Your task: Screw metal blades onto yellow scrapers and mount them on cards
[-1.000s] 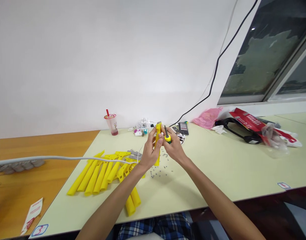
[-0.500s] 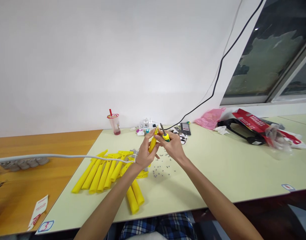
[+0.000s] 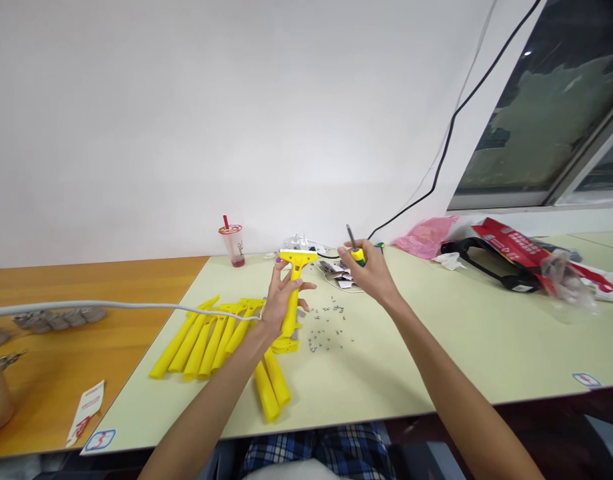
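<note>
My left hand point(image 3: 277, 299) is closed round the handle of a yellow scraper point(image 3: 292, 303), which stands nearly upright with its wide head and pale edge at the top. In my right hand point(image 3: 373, 270) is a screwdriver point(image 3: 357, 255) with a yellow and green handle, its shaft pointing up and away from the scraper. Small screws point(image 3: 327, 327) lie scattered on the pale table between and below my hands. To the left, several more yellow scraper handles point(image 3: 206, 343) lie side by side, and others are partly hidden behind my left hand and forearm.
A cup with a red straw point(image 3: 233, 245) stands by the wall. A pink bag point(image 3: 426, 238) and a red package with a black frame point(image 3: 506, 250) lie at the right. A white cable point(image 3: 136, 305) crosses to my left wrist. Grey pieces point(image 3: 61, 319) sit on the orange table.
My hands have moved apart. The screwdriver has gone right with my right hand, away from the scraper. The scraper has turned so its wide head now faces me.
</note>
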